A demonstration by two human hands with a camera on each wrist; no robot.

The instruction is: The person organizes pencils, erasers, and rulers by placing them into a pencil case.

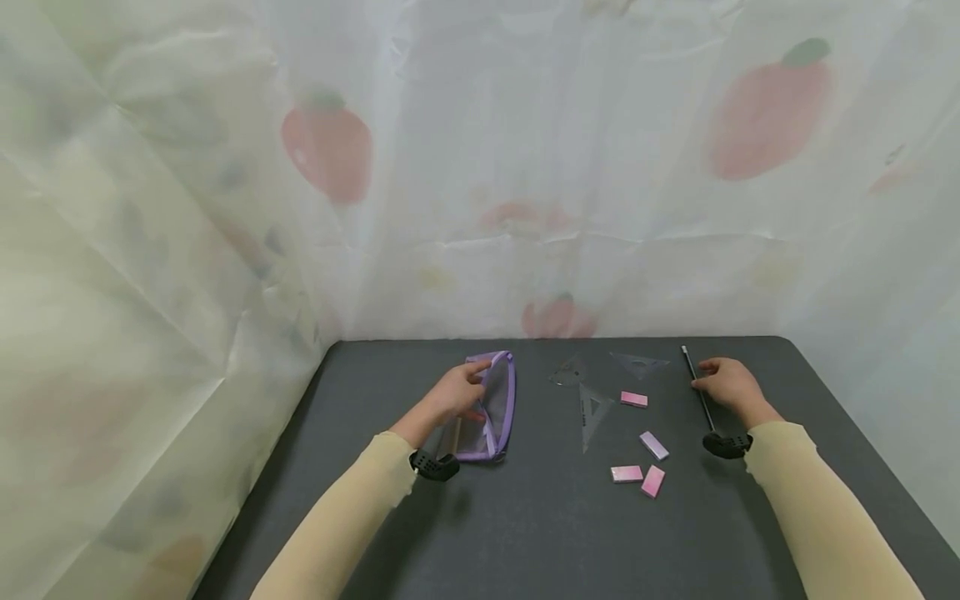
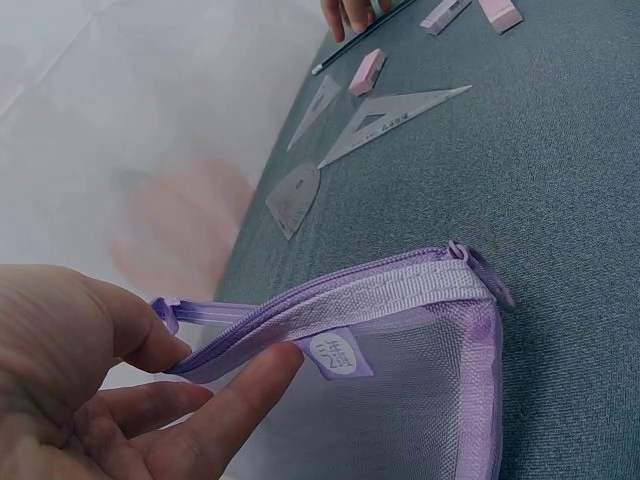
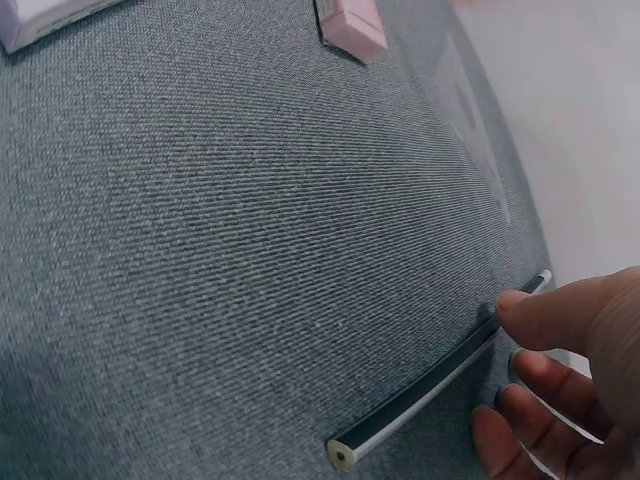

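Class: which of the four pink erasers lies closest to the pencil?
The far eraser, alone beside the set squares; the other three lie nearer the person, farther from the pencil.

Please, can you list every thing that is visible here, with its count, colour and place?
Purple mesh zip pouch: 1, purple with clear mesh, left part of the table, held at its zip edge.
Clear plastic set squares: 2, transparent, table middle, right of the pouch.
Clear plastic protractor: 1, transparent, behind the set squares.
Pink rectangular erasers: 4, pink, scattered right of centre.
Dark pencil: 1, black, right part of the table.
Grey fabric-covered table: 1, dark grey.
White curtain with red fruit print: 1, behind and left of the table.
Left hand: 1, its grip pinches the pouch's zip edge.
Right hand: 1, fingertips touch the pencil.
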